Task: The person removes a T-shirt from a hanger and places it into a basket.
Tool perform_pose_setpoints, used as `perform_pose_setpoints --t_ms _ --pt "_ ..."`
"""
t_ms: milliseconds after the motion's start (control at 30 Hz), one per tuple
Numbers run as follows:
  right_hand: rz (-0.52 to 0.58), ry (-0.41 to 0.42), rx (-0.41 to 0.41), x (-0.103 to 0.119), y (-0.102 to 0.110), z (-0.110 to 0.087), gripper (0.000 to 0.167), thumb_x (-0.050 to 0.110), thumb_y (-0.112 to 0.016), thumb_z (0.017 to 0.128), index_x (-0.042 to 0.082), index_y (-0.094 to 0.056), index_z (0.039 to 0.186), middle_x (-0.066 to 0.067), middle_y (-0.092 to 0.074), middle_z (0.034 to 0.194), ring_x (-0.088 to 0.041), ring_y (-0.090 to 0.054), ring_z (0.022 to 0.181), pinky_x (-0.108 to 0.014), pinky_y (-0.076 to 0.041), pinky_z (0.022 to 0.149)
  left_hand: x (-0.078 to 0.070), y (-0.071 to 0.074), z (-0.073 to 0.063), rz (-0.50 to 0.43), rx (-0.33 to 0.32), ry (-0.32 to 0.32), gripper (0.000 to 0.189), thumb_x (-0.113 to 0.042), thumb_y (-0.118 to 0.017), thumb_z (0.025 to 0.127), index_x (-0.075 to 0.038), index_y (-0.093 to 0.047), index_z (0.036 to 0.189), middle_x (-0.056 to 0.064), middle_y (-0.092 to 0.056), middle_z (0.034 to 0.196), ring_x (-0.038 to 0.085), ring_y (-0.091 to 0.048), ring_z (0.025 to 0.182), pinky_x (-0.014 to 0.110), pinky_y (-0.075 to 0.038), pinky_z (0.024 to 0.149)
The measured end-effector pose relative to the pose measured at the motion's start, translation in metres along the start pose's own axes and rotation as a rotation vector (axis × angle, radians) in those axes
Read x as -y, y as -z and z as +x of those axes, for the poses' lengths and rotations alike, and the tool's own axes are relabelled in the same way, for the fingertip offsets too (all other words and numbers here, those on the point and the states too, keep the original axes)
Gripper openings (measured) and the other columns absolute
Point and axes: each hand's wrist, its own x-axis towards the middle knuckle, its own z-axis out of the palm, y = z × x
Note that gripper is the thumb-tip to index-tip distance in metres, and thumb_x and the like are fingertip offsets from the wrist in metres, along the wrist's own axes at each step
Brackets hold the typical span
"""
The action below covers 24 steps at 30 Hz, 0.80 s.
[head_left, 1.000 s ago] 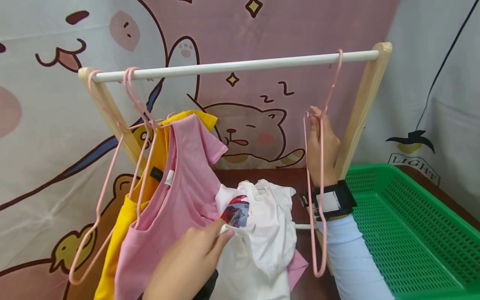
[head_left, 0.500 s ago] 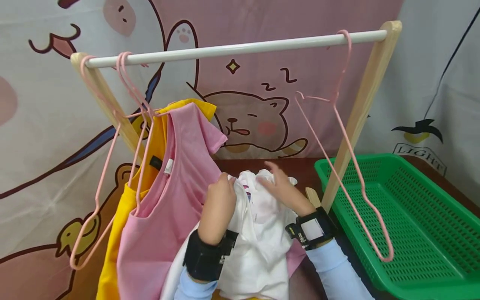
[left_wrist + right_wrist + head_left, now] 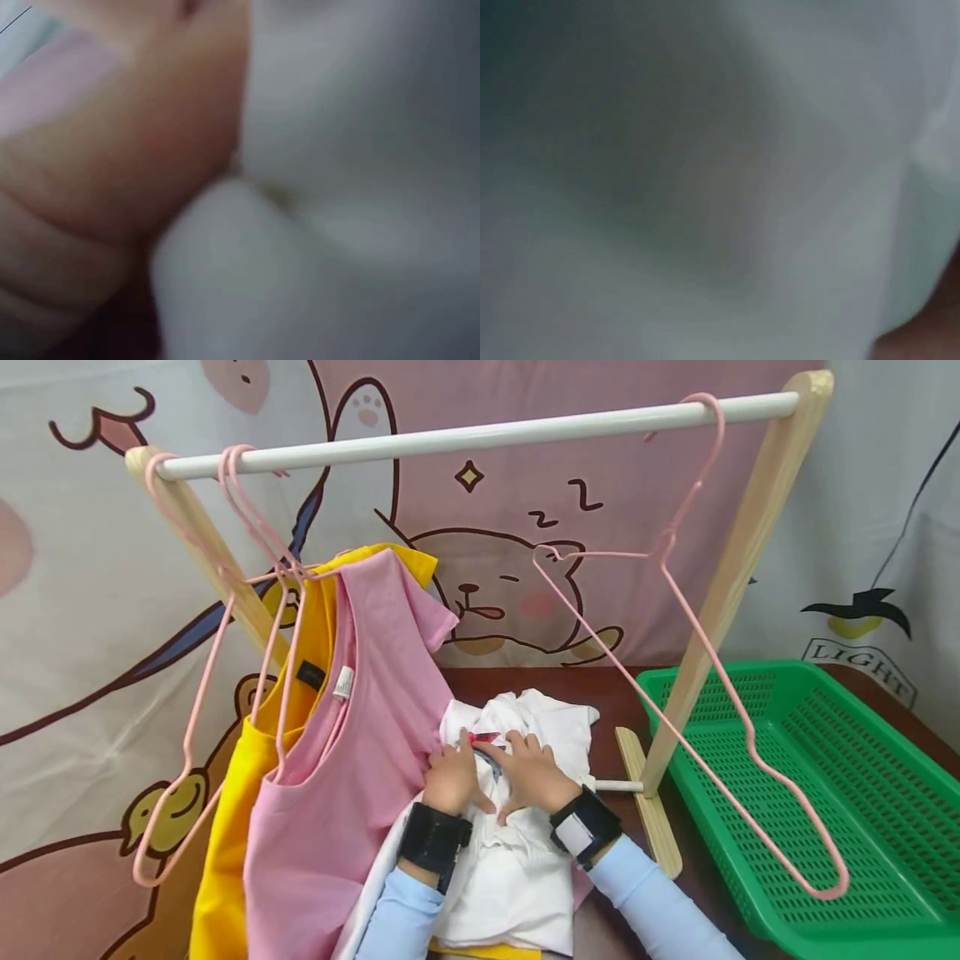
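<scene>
Both hands rest on a rumpled white shirt in the head view, around a red and dark print near its upper part. The left hand lies on the print's left side, fingers pointing away and thumb spread toward the middle. Opposite it, the right hand touches the shirt with its fingers spread and its thumb near the left thumb. White cloth lies close against the left hand in the left wrist view. Blurred white cloth fills most of the right wrist view, and the fingertips are hidden there.
A bare pink hanger hangs at the right of the rack's white rail. At left hang more pink hangers, a pink shirt and a yellow shirt. A green basket stands at right.
The right hand has left the bare hanger and come down to the shirt beside the left hand. That hanger has swung outward. The left hand's grip on the cloth has loosened and its fingers spread.
</scene>
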Motion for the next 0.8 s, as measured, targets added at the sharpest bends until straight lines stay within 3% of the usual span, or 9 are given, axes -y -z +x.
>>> perform_pose_setpoints --t_ms 100,167,233,333,433,600,700,800 --pt "0.027 -0.001 -0.140 0.000 -0.005 -0.001 0.100 0.046 -0.088 0.045 0.024 -0.048 0.134 -0.013 -0.046 0.102 -0.021 -0.039 0.082 -0.029 -0.037 0.063 -0.003 -0.007 0.001 0.102 -0.168 0.012 0.086 -0.031 -0.094 0.035 0.005 -0.057 0.104 0.022 -0.063 0.092 0.038 -0.058 0.082 0.044 -0.050 0.065" --pt "0.072 0.004 -0.208 0.000 -0.005 -0.003 0.093 0.038 -0.090 0.046 0.023 -0.052 0.130 -0.011 -0.045 0.093 -0.019 -0.038 0.079 -0.027 -0.036 0.061 -0.005 -0.009 0.001 0.154 -0.276 -0.003 0.065 -0.026 -0.091 0.040 0.001 -0.059 0.089 0.019 -0.064 0.084 0.035 -0.058 0.078 0.041 -0.048 0.062" --pt "0.094 0.011 -0.254 -0.001 -0.004 -0.006 0.092 0.031 -0.091 0.048 0.023 -0.052 0.131 -0.009 -0.044 0.088 -0.018 -0.038 0.077 -0.025 -0.036 0.061 -0.006 -0.011 -0.001 0.174 -0.372 -0.017 0.045 -0.019 -0.085 0.051 -0.001 -0.059 0.083 0.018 -0.065 0.078 0.034 -0.059 0.075 0.040 -0.046 0.061" --pt "0.098 -0.005 -0.325 -0.001 -0.001 -0.015 0.094 0.026 -0.091 0.051 0.024 -0.049 0.135 -0.008 -0.045 0.086 -0.016 -0.038 0.075 -0.024 -0.037 0.060 -0.010 -0.010 -0.007 0.171 -0.459 -0.026 0.033 -0.011 -0.078 0.059 -0.002 -0.061 0.085 0.019 -0.063 0.076 0.033 -0.058 0.072 0.040 -0.045 0.059" --pt "0.070 -0.028 -0.404 -0.001 0.006 -0.024 0.092 0.026 -0.091 0.053 0.024 -0.048 0.135 -0.007 -0.047 0.085 -0.015 -0.039 0.075 -0.023 -0.038 0.060 -0.018 -0.001 -0.015 0.100 -0.486 -0.019 0.032 -0.008 -0.076 0.065 -0.006 -0.062 0.093 0.021 -0.058 0.082 0.035 -0.056 0.070 0.041 -0.046 0.056" --pt "0.126 -0.009 -0.460 -0.001 0.034 -0.037 0.068 0.025 -0.088 0.060 0.019 -0.060 0.121 -0.009 -0.046 0.087 -0.019 -0.042 0.079 -0.027 -0.040 0.063 -0.031 0.031 -0.031 -0.118 -0.445 -0.083 0.037 -0.004 -0.075 0.070 -0.008 -0.062 0.103 0.022 -0.055 0.088 0.039 -0.059 0.067 0.045 -0.050 0.053" --pt "0.287 0.029 -0.378 -0.001 0.052 -0.047 0.063 0.023 -0.083 0.065 0.016 -0.057 0.122 -0.015 -0.045 0.100 -0.025 -0.044 0.092 -0.032 -0.044 0.071 -0.034 0.052 -0.040 -0.234 -0.441 -0.155 0.031 -0.003 -0.073 0.072 -0.008 -0.062 0.100 0.017 -0.062 0.086 0.034 -0.064 0.072 0.044 -0.050 0.060" --pt "0.483 0.089 -0.244 0.002 0.064 -0.059 0.081 0.021 -0.080 0.068 0.014 -0.038 0.137 -0.019 -0.042 0.124 -0.030 -0.042 0.111 -0.042 -0.047 0.084 -0.035 0.067 -0.048 -0.322 -0.479 -0.203 0.023 -0.002 -0.070 0.073 -0.009 -0.061 0.093 0.011 -0.066 0.082 0.029 -0.064 0.075 0.041 -0.049 0.062"
